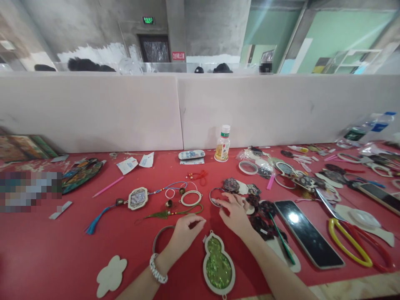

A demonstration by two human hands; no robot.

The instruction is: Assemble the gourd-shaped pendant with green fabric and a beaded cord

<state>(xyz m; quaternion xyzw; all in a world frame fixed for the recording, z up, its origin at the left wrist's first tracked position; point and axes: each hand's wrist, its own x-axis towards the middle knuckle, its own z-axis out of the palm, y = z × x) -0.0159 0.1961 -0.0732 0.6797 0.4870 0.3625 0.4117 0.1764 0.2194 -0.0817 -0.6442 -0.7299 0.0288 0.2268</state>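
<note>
Head view: the left hand [186,234] has its thumb and forefinger drawn close together above the red table [137,254]; whether a small item is grasped between the tips cannot be told. The right hand [235,211] is palm down, not clenched, with fingers spread; its fingertips are at the edge of the round ring [210,195], and firm contact cannot be confirmed.

The gourd-shaped pendant [218,266], pale-rimmed with a green glossy fill, lies flat between the forearms, apart from both hands. A grey hoop [155,241] lies partly behind the left hand. The left wrist carries a white beaded bracelet [158,270].

Beyond the left hand are the oval ring [191,198], a green tassel cord [162,214] and an octagonal pendant [138,198] fitted with a blue tassel [93,225]. A cloud-shaped blank [111,276] lies at lower left; a pink pencil [108,186] is positioned farther back.

Dark flower-like pieces [265,208] lie around and beside the right hand. To their right are a black-screened phone [309,233] and scissors [350,233] with yellow and red handles.

At the rear, an upright bottle [222,143] with a white cap stands near the white partition [131,112]. A patterned oblong case [191,155] lies to its left.
</note>
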